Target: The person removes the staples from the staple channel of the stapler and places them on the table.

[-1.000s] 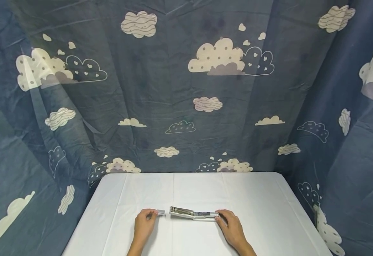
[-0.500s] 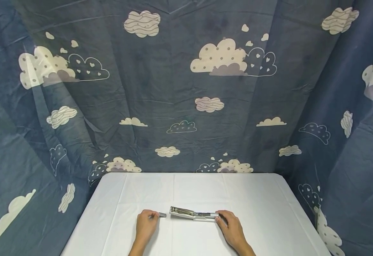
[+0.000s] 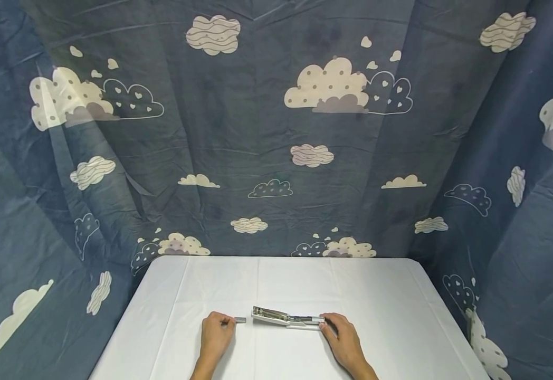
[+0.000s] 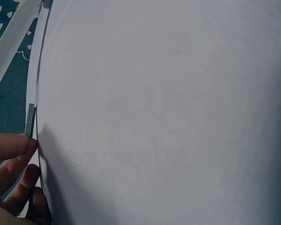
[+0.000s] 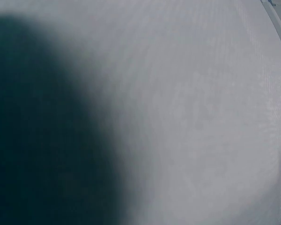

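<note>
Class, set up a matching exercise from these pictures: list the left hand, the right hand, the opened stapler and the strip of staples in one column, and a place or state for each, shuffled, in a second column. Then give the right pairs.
1. left hand
2. right hand
3. stapler
4. strip of staples

a. lies opened out flat on the white table
b. pinched at one end, pointing toward the stapler
c. holds the stapler's right end
d. pinches the small grey strip

Pairs: 1-d, 2-c, 3-a, 4-b

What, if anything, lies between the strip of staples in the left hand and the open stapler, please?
Nothing: in the head view only a short bare stretch of white tablecloth separates the staple strip, pinched by the left hand, from the stapler.
</note>
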The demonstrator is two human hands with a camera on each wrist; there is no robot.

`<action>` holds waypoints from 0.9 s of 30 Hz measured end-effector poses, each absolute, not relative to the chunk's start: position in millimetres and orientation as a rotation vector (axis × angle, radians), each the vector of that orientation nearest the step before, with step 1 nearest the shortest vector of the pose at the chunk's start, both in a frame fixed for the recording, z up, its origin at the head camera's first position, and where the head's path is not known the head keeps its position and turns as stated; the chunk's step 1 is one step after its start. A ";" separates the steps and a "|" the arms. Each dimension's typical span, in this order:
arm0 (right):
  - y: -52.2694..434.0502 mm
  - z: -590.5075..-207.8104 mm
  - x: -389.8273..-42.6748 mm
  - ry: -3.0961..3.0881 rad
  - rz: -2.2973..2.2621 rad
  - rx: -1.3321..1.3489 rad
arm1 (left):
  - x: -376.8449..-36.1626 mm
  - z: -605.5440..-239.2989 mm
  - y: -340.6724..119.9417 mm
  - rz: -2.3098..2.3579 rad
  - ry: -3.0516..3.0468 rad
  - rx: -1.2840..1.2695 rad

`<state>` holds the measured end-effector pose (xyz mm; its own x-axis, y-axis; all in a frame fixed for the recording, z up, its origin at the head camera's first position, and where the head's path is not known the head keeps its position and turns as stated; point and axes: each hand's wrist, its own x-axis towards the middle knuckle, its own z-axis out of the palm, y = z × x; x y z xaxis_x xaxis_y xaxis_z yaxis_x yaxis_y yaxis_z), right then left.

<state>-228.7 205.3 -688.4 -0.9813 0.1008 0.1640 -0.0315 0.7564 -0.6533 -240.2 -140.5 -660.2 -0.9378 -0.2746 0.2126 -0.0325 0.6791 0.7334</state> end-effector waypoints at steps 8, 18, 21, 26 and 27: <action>206.5 -688.1 -228.2 -2.780 1.053 -0.045 | -238.4 -658.0 -142.5 -1.137 -2.618 0.256; 206.2 -688.3 -228.2 -2.768 1.049 -0.022 | -235.8 -658.2 -145.2 -1.144 -2.597 0.249; 206.7 -687.9 -228.3 -2.764 1.052 -0.023 | -234.7 -657.8 -145.5 -1.149 -2.599 0.246; 207.9 -687.0 -228.1 -2.764 1.075 -0.009 | -234.7 -655.4 -146.4 -1.167 -2.587 0.237; 207.7 -686.8 -228.1 -2.765 1.081 -0.007 | -234.9 -654.9 -146.6 -1.171 -2.588 0.245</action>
